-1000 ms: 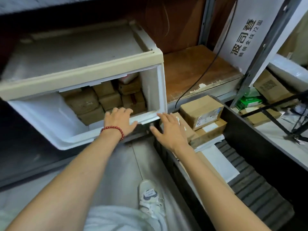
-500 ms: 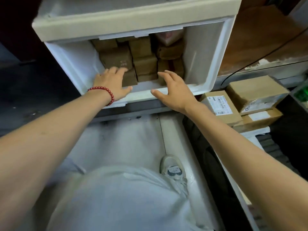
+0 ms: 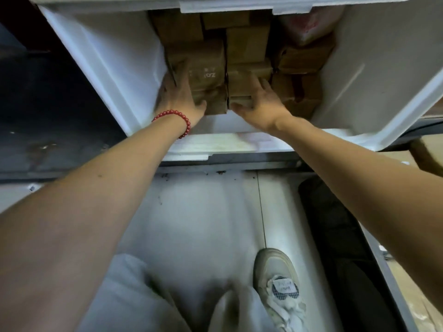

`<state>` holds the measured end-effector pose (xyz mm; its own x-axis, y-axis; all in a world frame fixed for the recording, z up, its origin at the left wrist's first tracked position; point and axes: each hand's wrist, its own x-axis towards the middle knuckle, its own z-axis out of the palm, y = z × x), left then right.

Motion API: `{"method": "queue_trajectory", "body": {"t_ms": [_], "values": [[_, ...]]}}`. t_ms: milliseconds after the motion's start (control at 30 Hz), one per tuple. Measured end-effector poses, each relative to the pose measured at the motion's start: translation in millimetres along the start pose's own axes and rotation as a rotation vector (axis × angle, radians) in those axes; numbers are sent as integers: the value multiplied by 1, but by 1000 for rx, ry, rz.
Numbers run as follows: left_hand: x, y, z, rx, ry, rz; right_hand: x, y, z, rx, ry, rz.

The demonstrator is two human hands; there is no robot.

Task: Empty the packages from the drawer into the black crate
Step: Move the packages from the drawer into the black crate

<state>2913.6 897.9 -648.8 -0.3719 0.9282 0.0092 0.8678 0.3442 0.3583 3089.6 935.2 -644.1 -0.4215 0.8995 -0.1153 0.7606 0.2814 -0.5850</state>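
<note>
A: Looking into the open drawer: brown packages stacked tight against the back wall.

B: Grip?

A: Clamping the left package with the left hand, fingers down its left side, thumb on the near face. Blurred there, so treat as a best reading. Pinching the middle package with the right hand, thumb at the near edge, fingers laid over the top.

B: Where to with them?

A: Down into the black crate, low on the right, mostly out of frame.

B: Advice for the pull?

A: Draw each one straight toward the body, level, then lift over the drawer's front lip. Probably best to clear the near row first. Get thumbs under the edge, not just against the face. Watch the soft pinkish bag perched top right, likely to slide if undercut. Mind the shoe directly below when swinging across.
</note>
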Motion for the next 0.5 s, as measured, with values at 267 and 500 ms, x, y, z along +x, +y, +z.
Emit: {"method": "queue_trajectory", "body": {"t_ms": [267,500], "values": [[35,9,7,-269,118,-63,40,-12,11,102,11,-47],[54,-1,1,-439,80,68,64,-29,14,253,-23,56]]}}
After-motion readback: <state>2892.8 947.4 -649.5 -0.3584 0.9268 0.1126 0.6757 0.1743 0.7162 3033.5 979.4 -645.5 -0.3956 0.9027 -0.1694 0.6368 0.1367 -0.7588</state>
